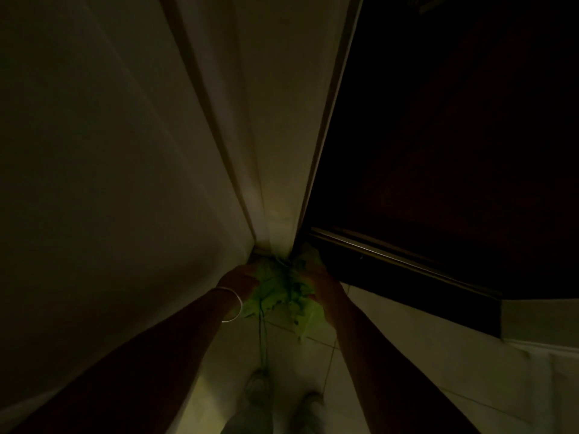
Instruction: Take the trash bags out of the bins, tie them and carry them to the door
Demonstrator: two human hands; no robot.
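Note:
The scene is very dark. A green trash bag [279, 292] sits low in the corner where a pale wall meets a dark door. Its crumpled top is gathered between both my hands. My left hand [239, 277], with a thin bangle on the wrist, grips the bag's left side. My right hand [322, 283] holds the right side of the bag's top. A thin green string [261, 336] hangs down from the bag toward the floor. The lower part of the bag is hidden behind my hands.
A pale wall [109, 167] fills the left. A dark wooden door [454, 136] stands at the right, with its lower edge near the bag. Light tiled floor [391, 339] lies below. My two feet [282, 393] stand just behind the bag.

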